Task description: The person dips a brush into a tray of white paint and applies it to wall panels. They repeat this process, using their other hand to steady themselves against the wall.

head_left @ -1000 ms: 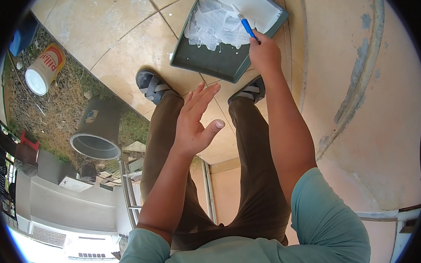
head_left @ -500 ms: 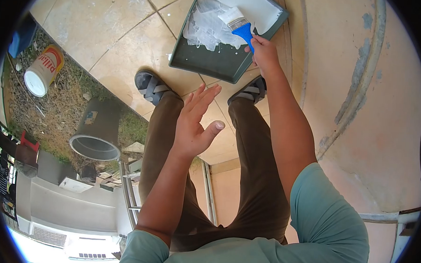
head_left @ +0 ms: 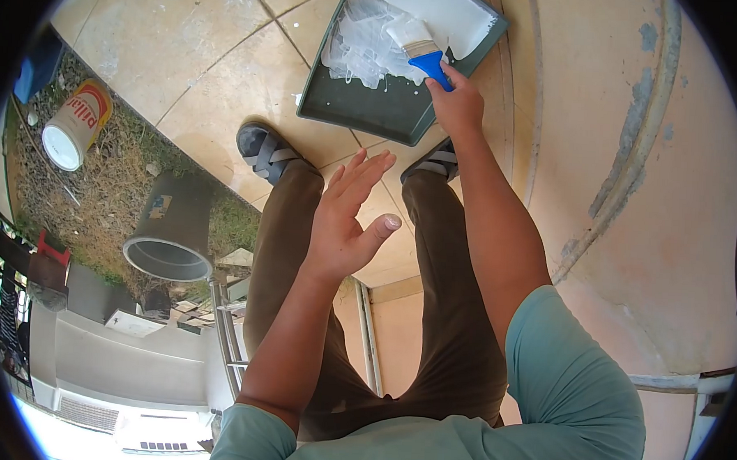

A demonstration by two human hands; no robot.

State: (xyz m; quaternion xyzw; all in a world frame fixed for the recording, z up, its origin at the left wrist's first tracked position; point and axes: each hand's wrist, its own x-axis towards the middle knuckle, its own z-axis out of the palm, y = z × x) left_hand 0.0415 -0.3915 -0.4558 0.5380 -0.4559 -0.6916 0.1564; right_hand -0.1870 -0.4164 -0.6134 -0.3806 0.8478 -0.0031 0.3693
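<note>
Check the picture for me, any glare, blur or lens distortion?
Head view: black curved borders and bowed outlines near the edges suggest a wide fisheye lens; the lower left corner is blown out to white; the brush and left hand look reasonably sharp; lettering on the white and orange bucket stays legible; distant background at lower left is too small to judge.

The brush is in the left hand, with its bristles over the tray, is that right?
Not quite: the head view shows the brush in the right hand, not the left hand, which is open and holds nothing. The bristles are over the tray, as you say.
</note>
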